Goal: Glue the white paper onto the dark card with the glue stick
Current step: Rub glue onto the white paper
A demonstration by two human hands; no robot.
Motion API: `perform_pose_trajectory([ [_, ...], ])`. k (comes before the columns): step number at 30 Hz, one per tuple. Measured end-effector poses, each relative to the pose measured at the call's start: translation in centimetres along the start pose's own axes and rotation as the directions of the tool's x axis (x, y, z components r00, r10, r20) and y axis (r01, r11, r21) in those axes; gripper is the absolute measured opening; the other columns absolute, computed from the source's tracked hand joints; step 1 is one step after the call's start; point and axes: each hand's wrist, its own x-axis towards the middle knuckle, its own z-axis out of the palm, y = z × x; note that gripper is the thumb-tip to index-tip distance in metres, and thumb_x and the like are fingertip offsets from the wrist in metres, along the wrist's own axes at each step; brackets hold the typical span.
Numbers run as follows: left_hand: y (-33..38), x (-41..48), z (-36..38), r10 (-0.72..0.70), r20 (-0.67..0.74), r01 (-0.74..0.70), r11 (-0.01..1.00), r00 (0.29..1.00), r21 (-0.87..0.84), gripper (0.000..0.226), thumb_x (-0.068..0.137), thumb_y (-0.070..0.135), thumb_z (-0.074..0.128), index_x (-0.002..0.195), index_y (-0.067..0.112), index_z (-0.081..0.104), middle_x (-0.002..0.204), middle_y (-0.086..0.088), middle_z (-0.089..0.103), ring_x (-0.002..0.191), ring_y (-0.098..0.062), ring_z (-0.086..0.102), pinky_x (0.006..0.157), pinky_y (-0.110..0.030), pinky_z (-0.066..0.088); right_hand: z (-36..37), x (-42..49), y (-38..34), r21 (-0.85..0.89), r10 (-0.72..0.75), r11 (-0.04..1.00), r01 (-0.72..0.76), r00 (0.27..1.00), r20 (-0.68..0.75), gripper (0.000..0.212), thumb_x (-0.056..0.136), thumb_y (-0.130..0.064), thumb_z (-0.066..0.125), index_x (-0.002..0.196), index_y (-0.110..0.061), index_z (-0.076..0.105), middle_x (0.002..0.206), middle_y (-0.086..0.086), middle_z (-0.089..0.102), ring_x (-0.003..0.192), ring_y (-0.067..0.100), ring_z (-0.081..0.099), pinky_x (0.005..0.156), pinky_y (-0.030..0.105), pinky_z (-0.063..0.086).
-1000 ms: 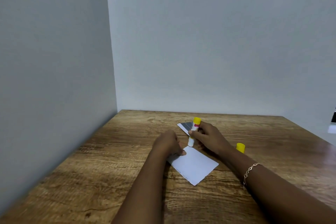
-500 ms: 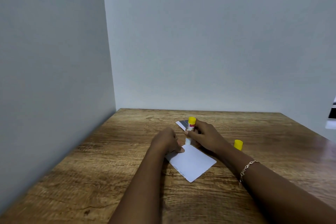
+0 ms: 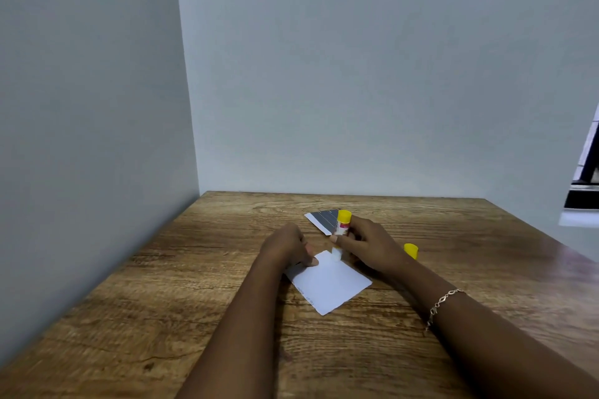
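On the brown wood-grain surface, toward the far edge and roughly midway between the left and right edges: a white rectangular paper sheet, flat, turned diagonally, one corner toward the near edge. Pinned at its far-left corner by the left grip, fingers curled under, thumb tip pressed onto the sheet.

Just beyond the sheet, nearer the far edge: a dark grey rectangular card with thin pale lines and a white border, flat, partly hidden behind the glue stick.

In the right grip, wrapped by curled fingers and thumb: a white cylindrical glue stick with a red label band, near upright, yellow end up, white tip down on the far corner of the sheet.

Right of the right grip, standing on the surface apart from the sheet: a small yellow plastic cap. On the right wrist: a thin gold chain bracelet. Behind and left of the surface: plain grey walls.
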Motion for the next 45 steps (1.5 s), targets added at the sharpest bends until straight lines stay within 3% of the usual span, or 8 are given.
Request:
perform_pose_trajectory([
  [6,-0.1,-0.1,-0.1,0.020,0.009,-0.020,1.000,1.000,0.010,0.019,0.074,0.015,0.073,0.082,0.008,0.058,0.092,-0.010,0.062,0.086,-0.022,0.054,0.074,-0.029,0.037,-0.5,-1.1,0.1,-0.008,0.018,1.000,-0.018,0.999,-0.029,0.015,0.086,-0.023,0.059,0.084,-0.009,0.059,0.065,-0.001,0.048,0.060,0.010,0.042,0.057,0.028,0.030],
  [14,0.0,-0.2,0.0,0.013,0.001,-0.013,1.000,1.000,0.018,0.017,0.074,0.014,0.073,0.082,0.010,0.059,0.088,-0.008,0.061,0.084,-0.022,0.054,0.073,-0.028,0.039,-1.2,-2.6,0.4,-0.009,0.037,0.999,-0.037,0.999,-0.023,0.013,0.086,-0.025,0.059,0.081,-0.013,0.057,0.069,0.006,0.051,0.063,0.015,0.044,0.059,0.032,0.031],
  [20,0.0,-0.2,0.0,0.010,0.007,-0.010,1.000,1.000,0.011,0.017,0.075,0.013,0.074,0.081,0.010,0.059,0.087,-0.007,0.061,0.083,-0.021,0.054,0.074,-0.030,0.040,-1.7,-3.6,0.2,-0.003,0.040,0.999,-0.040,0.999,-0.027,0.010,0.086,-0.021,0.059,0.082,-0.012,0.058,0.067,0.003,0.050,0.056,0.007,0.042,0.049,0.012,0.032],
  [29,0.2,-0.5,0.0,0.018,0.000,-0.018,0.999,1.000,0.037,0.018,0.075,0.014,0.074,0.079,0.011,0.056,0.086,-0.006,0.059,0.082,-0.020,0.052,0.073,-0.029,0.038,-2.5,-5.1,0.0,0.036,0.079,0.996,-0.078,0.996,-0.028,0.011,0.086,-0.023,0.060,0.087,-0.012,0.060,0.082,0.020,0.063,0.065,0.012,0.050,0.056,0.022,0.035],
  [33,0.2,-0.7,0.0,0.024,-0.015,-0.023,0.999,1.000,0.040,0.018,0.075,0.012,0.072,0.076,0.012,0.054,0.085,-0.006,0.060,0.081,-0.020,0.052,0.071,-0.028,0.037,-2.8,-5.4,0.2,0.033,0.085,0.996,-0.085,0.996,-0.026,0.008,0.084,-0.021,0.061,0.080,-0.014,0.060,0.070,0.008,0.057,0.062,0.014,0.048,0.058,0.030,0.033],
  [38,0.6,-1.1,0.4,0.009,-0.086,0.000,0.994,0.996,0.113,0.022,0.073,0.026,0.074,0.083,0.015,0.059,0.094,-0.004,0.066,0.091,-0.020,0.059,0.071,-0.028,0.038,-2.6,-5.3,0.5,0.402,0.189,0.902,-0.154,0.981,-0.046,0.008,0.084,-0.013,0.061,0.077,-0.011,0.057,0.056,0.006,0.046,0.049,0.020,0.040,0.048,0.030,0.030],
  [41,1.0,-1.8,1.1,0.027,-0.158,0.009,0.976,0.987,0.218,0.038,0.070,0.042,0.075,0.091,0.015,0.060,0.100,-0.001,0.067,0.093,-0.019,0.059,0.069,-0.028,0.037,-2.6,-5.2,0.6,0.433,0.188,0.889,-0.146,0.981,-0.054,0.009,0.085,-0.011,0.060,0.077,-0.009,0.056,0.047,-0.004,0.043,0.044,0.014,0.038,0.044,0.027,0.031],
  [45,1.3,-2.1,1.5,0.017,-0.193,0.037,0.962,0.981,0.272,0.046,0.070,0.047,0.073,0.101,0.015,0.059,0.107,-0.001,0.065,0.098,-0.019,0.059,0.072,-0.029,0.040,-2.6,-5.3,0.7,0.411,0.174,0.902,-0.134,0.983,-0.060,0.009,0.085,-0.014,0.061,0.081,-0.007,0.057,0.049,-0.003,0.046,0.042,0.012,0.041,0.042,0.027,0.033],
])
